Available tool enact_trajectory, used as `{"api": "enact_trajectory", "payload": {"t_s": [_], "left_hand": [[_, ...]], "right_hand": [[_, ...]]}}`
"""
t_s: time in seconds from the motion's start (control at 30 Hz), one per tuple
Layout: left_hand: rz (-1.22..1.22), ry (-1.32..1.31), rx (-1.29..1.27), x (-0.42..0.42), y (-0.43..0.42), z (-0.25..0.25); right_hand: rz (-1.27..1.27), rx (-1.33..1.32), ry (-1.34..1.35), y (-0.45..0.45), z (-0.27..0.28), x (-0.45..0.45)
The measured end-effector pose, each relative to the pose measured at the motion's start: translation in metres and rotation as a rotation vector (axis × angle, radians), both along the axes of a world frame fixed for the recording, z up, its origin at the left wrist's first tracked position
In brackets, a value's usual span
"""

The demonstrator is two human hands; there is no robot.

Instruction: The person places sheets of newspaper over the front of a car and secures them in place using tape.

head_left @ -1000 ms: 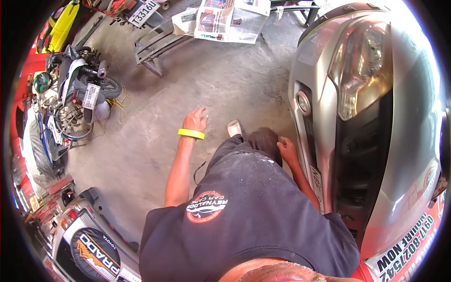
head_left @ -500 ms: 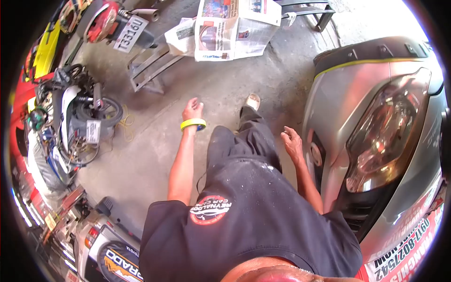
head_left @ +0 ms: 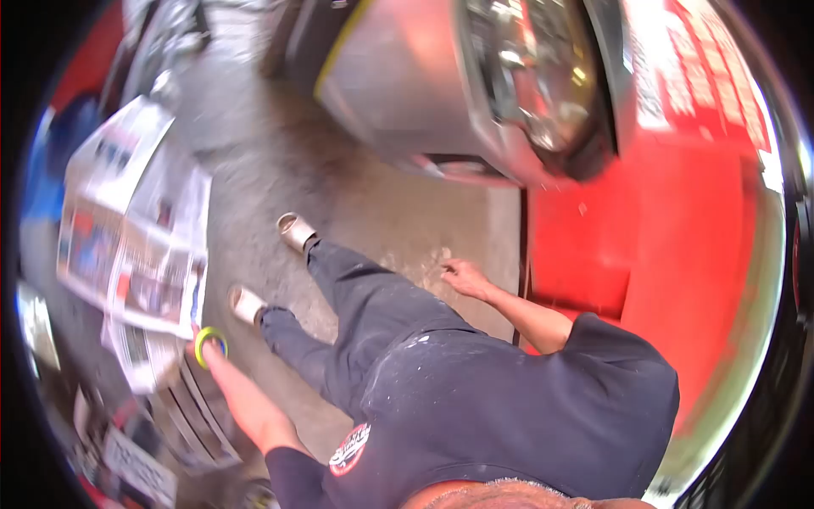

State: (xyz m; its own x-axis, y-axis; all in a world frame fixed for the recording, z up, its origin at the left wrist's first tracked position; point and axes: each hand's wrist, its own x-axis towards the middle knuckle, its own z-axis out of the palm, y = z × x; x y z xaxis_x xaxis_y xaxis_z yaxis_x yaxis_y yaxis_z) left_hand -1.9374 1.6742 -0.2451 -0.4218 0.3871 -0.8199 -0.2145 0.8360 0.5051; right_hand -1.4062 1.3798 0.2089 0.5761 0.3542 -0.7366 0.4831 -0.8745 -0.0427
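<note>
My left hand (head_left: 196,341) is at the lower edge of the newspaper sheets (head_left: 127,229), which lie over a metal bench frame (head_left: 191,416). Its fingers are blurred and hard to separate from the paper, so a grip cannot be made out. A yellow-green and blue ring (head_left: 203,348), resembling a roll of tape, sits around my left wrist. Over the concrete floor, my right hand (head_left: 465,276) hangs with its fingers loosely bent and nothing visible in them. Beyond it is the silver vehicle front piece (head_left: 398,81) with its headlight (head_left: 534,76).
A red wall or panel (head_left: 661,229) stands to the right, with white lettering higher up. At the lower left is a blurred licence plate (head_left: 140,467). My light-coloured shoes (head_left: 297,231) are on the concrete floor (head_left: 246,170).
My view and body have turned to the right. The newspaper now appears at the left and the vehicle piece at the top. My left hand has come to the newspaper's edge.
</note>
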Motion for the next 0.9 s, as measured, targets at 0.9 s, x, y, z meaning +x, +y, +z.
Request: {"api": "enact_trajectory", "payload": {"t_s": [0.9], "left_hand": [[-1.061, -0.002, 0.638, 0.122, -0.022, 0.534]], "right_hand": [[0.368, 1.179, 0.337, 0.174, 0.021, -0.254]]}}
